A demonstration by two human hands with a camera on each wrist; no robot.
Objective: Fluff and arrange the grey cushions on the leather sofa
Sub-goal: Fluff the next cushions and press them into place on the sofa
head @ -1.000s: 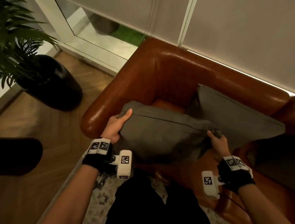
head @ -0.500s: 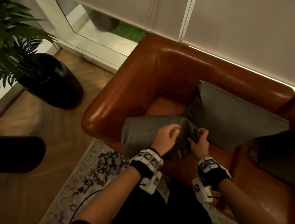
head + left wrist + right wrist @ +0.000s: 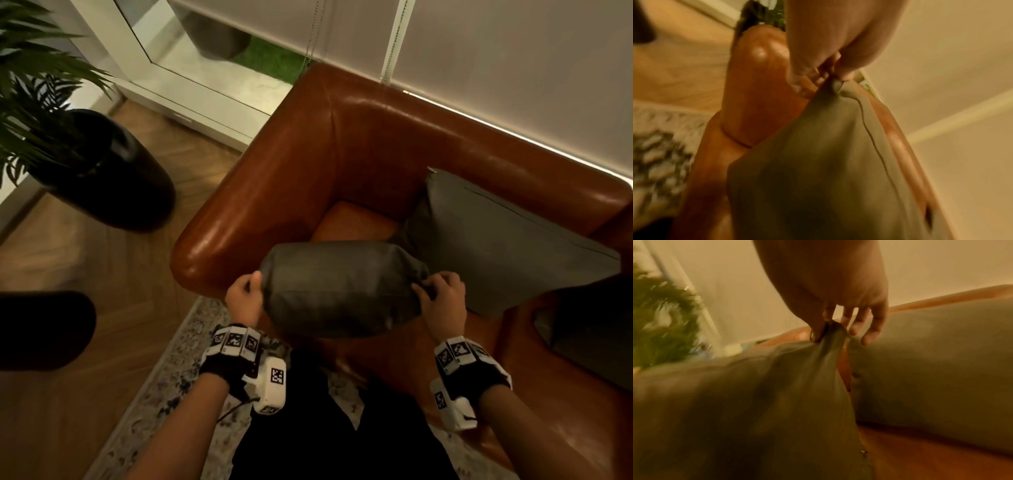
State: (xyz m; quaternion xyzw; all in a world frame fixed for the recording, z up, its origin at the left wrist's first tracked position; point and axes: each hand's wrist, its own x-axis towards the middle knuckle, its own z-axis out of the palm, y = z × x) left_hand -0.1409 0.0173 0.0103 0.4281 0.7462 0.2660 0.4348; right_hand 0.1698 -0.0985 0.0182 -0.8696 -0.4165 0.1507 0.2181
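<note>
I hold a grey cushion [image 3: 339,287] above the front of the brown leather sofa [image 3: 308,164], near its left armrest. My left hand [image 3: 245,298] pinches the cushion's left corner [image 3: 835,86]. At the other end my right hand [image 3: 442,301] pinches the right corner [image 3: 830,331] between thumb and forefinger, the other fingers hanging loose. A second grey cushion [image 3: 507,240] leans against the backrest to the right, beside the held one [image 3: 756,410]. A third dark cushion [image 3: 589,329] lies at the far right edge, half in shadow.
A black pot with a green plant [image 3: 102,171] stands on the wood floor left of the armrest. A patterned rug [image 3: 171,394] lies in front of the sofa. Blinds and a window frame [image 3: 191,78] run behind the backrest. A dark object [image 3: 41,329] sits at the left edge.
My left hand has left the middle of the cushion and gone back to its left corner. The cushion now hangs stretched between both hands, bunched into a roll.
</note>
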